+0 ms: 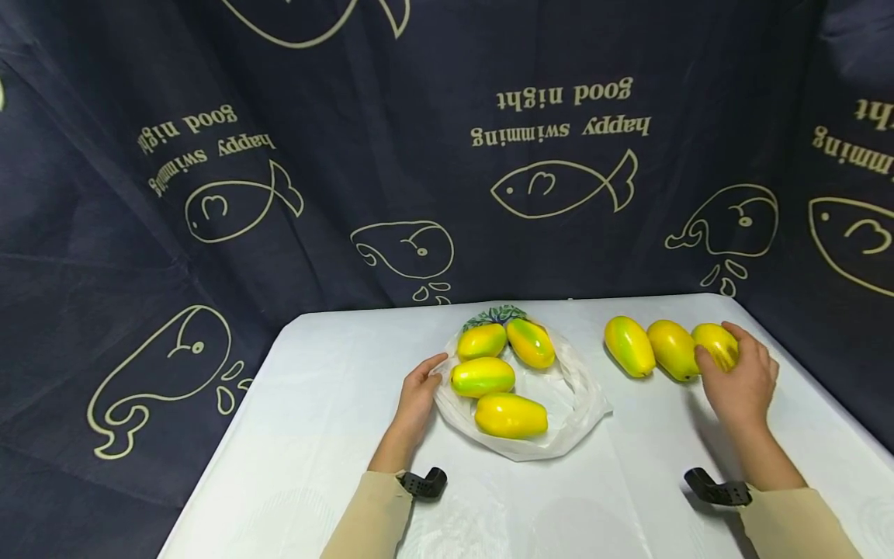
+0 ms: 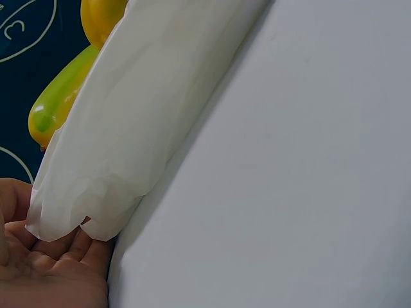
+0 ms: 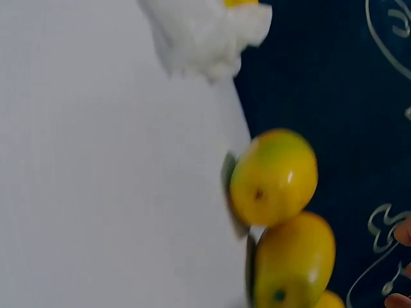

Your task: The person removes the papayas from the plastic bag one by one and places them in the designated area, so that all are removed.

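A dark blue curtain (image 1: 426, 182) printed with pale fish, whales and upside-down lettering hangs behind a white table (image 1: 559, 508). On the table sits a white plastic bag (image 1: 588, 392), its mouth spread wide, a green tree print at the far edge. The left hand (image 1: 416, 397) is partly closed at the bag's left side, thumb and fingers holding the rim. The right hand (image 1: 744, 386) is curved round a yellow fruit (image 1: 721, 348), thumb and fingers on opposite sides; how firmly cannot be told. That fruit ends a row on the right, near two other fruits (image 1: 673, 349), well apart from the bag's left side. Four more fruits (image 1: 482, 377) lie in the bag. Each wrist wears a black strap (image 1: 726, 494).
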`<state>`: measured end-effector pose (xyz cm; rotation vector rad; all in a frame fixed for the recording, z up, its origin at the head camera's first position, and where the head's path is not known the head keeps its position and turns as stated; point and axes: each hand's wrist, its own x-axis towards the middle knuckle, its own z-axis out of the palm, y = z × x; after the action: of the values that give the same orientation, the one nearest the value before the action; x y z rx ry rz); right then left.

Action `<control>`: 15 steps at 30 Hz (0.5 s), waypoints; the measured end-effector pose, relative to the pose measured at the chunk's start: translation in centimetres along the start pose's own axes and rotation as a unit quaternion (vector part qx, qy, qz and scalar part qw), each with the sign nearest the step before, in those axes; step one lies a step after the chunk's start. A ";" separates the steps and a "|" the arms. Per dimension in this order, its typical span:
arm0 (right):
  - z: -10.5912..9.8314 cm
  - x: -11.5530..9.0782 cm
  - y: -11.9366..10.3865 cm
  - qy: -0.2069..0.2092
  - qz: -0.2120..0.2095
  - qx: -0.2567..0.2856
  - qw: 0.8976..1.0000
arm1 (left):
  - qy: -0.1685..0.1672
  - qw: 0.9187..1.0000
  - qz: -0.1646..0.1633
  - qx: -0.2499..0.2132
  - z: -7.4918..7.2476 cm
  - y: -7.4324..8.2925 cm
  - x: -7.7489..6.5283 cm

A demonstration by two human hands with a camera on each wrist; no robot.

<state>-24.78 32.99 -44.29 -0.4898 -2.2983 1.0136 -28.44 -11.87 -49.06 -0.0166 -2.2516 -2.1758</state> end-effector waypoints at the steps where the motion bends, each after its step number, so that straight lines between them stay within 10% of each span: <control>1: 0.0 -0.2 -0.4 -0.007 -0.002 0.004 1.000 | -0.001 1.000 0.000 -0.001 0.0 0.0 0.0; 15: 2.0 -3.5 -5.6 -0.118 -0.069 0.090 0.987 | 0.000 1.000 -0.003 0.000 0.0 0.0 0.0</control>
<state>-23.88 26.40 -42.36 -0.1417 -2.3758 1.2500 -28.42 -11.87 -49.06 -0.0093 -2.2545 -2.1799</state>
